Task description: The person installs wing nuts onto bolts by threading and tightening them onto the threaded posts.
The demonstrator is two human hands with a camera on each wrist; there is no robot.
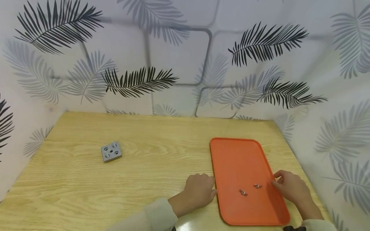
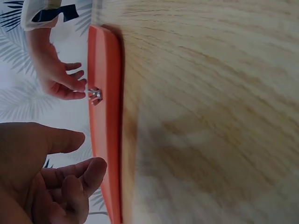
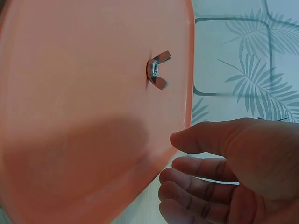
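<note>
An orange-red tray lies on the right part of the table, with two small metal wing nuts in its near half. My left hand is at the tray's left edge. Its fingers are loosely bent and its thumb stands apart, with nothing between them in the left wrist view. Across the tray, my right hand is at the right rim, thumb tip overlapping the edge. The right wrist view shows those fingers relaxed, a gap between them and the thumb, and one wing nut beyond.
Farther left on the wood-grain table sits a small grey square block with several holes and pale pegs standing in it. A wall covering with leaf patterns borders the table's back and sides.
</note>
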